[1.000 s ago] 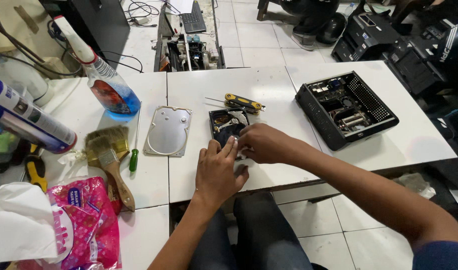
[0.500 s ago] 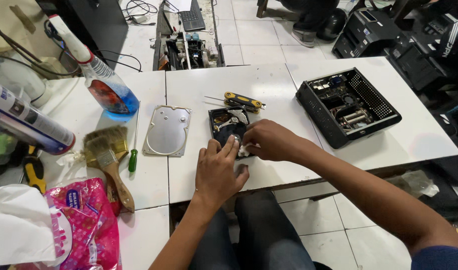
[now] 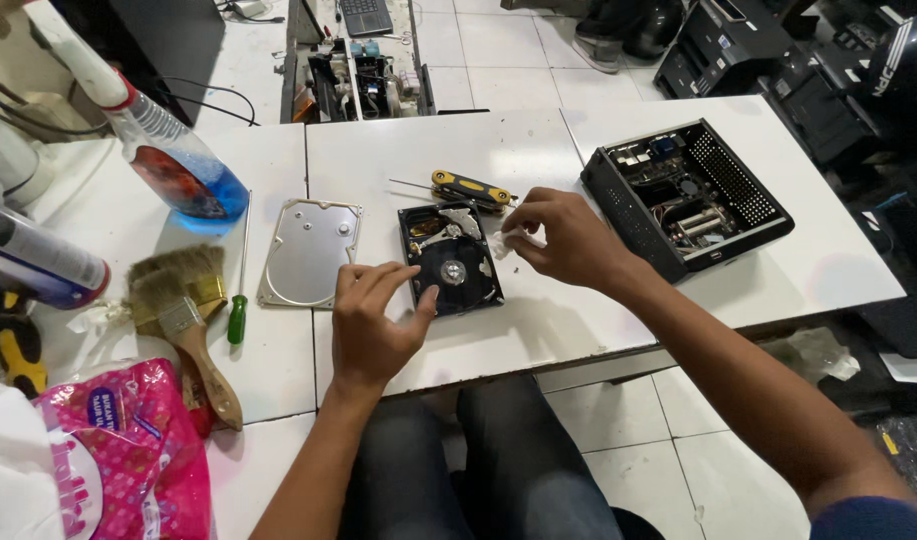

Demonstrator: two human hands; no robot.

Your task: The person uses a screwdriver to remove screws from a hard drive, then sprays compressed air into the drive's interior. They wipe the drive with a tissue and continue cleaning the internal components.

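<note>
Opened hard drive (image 3: pixel 450 259) is laid on the white worktop (image 3: pixel 538 150), steadied at its near left edge by the left hand (image 3: pixel 370 322); a small white wad (image 3: pixel 502 244) is pinched in the right hand (image 3: pixel 568 238) fingers.

An opened hard drive (image 3: pixel 450 260) lies near the front edge of the white table (image 3: pixel 498 150), its platter bare. The left hand (image 3: pixel 370 322) rests at the drive's left side, thumb touching its near corner. The right hand (image 3: pixel 568 236) pinches a small white wad (image 3: pixel 502 245) at the drive's right edge. The drive's metal cover (image 3: pixel 310 251) lies just left, a green-handled screwdriver (image 3: pixel 239 300) beyond it. A yellow-and-black tool (image 3: pixel 470 188) lies behind the drive, and an open black computer case (image 3: pixel 686 194) sits towards the table's right edge.
</note>
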